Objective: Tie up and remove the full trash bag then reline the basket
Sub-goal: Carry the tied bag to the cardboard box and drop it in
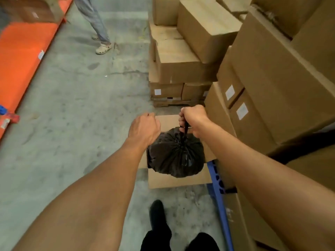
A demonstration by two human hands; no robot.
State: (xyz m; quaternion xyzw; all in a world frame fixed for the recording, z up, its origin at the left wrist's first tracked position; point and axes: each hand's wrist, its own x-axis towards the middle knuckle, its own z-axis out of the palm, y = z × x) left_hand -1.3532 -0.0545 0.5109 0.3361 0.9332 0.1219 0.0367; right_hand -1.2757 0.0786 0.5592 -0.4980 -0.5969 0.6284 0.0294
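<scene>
A full black trash bag bulges out of an open cardboard box that serves as the basket, on the floor ahead of my feet. The bag's top is gathered into a tight twisted neck. My right hand is closed around that neck, directly above the bag. My left hand hovers just left of the bag over the box's left edge, fingers curled downward; its palm and whatever it may hold are hidden from me.
Stacks of cardboard boxes crowd the right side, with more piled behind. A blue rail runs beside the box. An orange shelf beam lines the left. Another person's legs stand farther down the concrete aisle.
</scene>
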